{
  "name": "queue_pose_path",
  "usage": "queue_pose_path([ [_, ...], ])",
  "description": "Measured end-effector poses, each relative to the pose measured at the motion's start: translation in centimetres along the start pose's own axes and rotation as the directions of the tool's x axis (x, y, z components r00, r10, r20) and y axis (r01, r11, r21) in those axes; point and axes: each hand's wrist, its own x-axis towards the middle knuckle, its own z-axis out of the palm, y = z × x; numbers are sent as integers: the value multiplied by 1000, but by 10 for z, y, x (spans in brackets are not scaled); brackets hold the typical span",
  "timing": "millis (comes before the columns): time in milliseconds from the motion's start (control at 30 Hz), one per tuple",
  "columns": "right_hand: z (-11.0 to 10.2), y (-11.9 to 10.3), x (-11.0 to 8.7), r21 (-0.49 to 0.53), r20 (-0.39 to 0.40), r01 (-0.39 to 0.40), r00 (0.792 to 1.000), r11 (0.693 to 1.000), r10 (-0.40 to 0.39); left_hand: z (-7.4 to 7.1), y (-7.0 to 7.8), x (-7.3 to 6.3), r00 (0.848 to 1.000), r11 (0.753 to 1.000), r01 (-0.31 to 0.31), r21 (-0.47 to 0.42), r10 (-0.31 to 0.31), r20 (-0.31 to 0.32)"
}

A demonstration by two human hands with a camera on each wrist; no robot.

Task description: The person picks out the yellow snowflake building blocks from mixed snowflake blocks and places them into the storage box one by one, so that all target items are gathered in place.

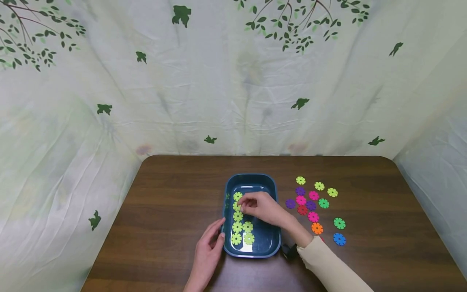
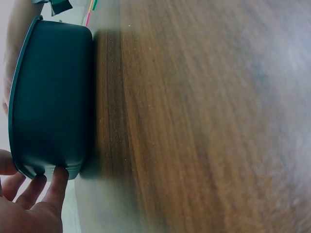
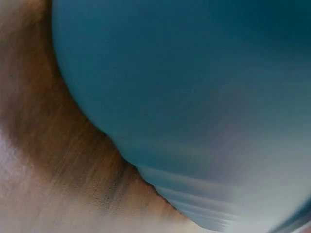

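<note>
A dark blue tray (image 1: 270,243) stands on the table with several yellow-green flower-shaped discs (image 1: 237,226) in a left column and a short second column. My right hand (image 1: 260,206) reaches over the tray from the right, thumb and forefinger pinching a yellow-green flower disc (image 1: 235,206) in the left column; the fingertips cover part of it. My left hand (image 1: 208,248) rests against the tray's left side. In the left wrist view, its extended fingers (image 2: 56,189) touch the tray's outer wall (image 2: 53,97). The right wrist view shows only the tray's outer wall (image 3: 146,87) and table, without the hand.
Right of the tray lie loose flower discs in several colours, among them purple (image 1: 290,203), pink (image 1: 313,216), orange (image 1: 317,228), green (image 1: 339,223) and blue (image 1: 339,239). A dark object (image 1: 289,252) sits under the right wrist. A leaf-patterned cloth (image 1: 226,101) hangs behind the table.
</note>
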Motion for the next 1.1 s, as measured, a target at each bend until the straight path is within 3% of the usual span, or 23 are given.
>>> queue_pose_path([
  [400,-13,-2,-27,60,-168,-43,984,997,53,0,2,2,1000,999,30,25,-30,-10],
  [767,-32,13,-60,109,-380,-37,922,993,76,1,1,1,1000,999,15,42,-14,-23],
  [933,-42,24,-75,87,-427,-35,902,996,69,1,0,1,1000,999,18,37,-17,-27],
  [1100,-54,41,-91,51,-427,-58,901,997,74,1,1,1,999,998,45,49,-44,-21],
])
